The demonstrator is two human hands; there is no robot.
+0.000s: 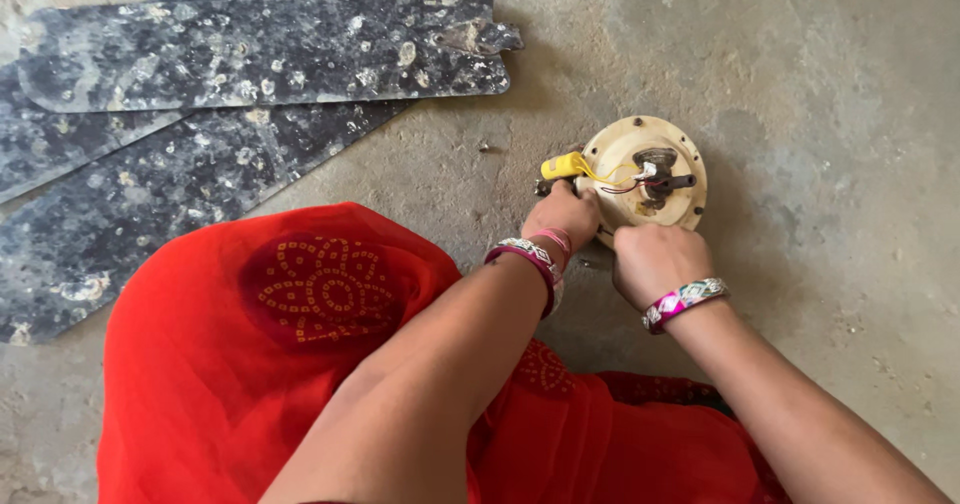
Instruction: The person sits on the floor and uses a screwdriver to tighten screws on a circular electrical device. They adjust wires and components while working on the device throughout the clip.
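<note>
Head view looks straight down at my two hands on a cream motor (640, 164) that sits on the grey floor (820, 84), just past my knees; my left hand (563, 216) is curled shut against the motor's near left edge, knuckles up, fingers tucked under so I cannot see exactly what they pinch; my right hand (652, 260) is closed in a fist on the near rim of the motor, gripping it from below the camera's line, thumb side hidden; the two hands are close together, almost touching. On top of the motor a dark rusty shaft (664, 177) sticks out toward the right; thin yellow and red wires (612, 178) loop across the cream face, and a yellow capacitor (564, 165) lies at the left edge, just above my left knuckles. Bangles (528, 257), silver and pink, sit on my left wrist; a pink and silver bracelet (684, 301) circles my right wrist. My red cloth (250, 364) with a dotted gold pattern covers my lap and fills the lower left. Well apart from the motor, at the upper left, three dark blades (250, 54), blotched with pale spots, lie flat on the floor, overlapping one another.
</note>
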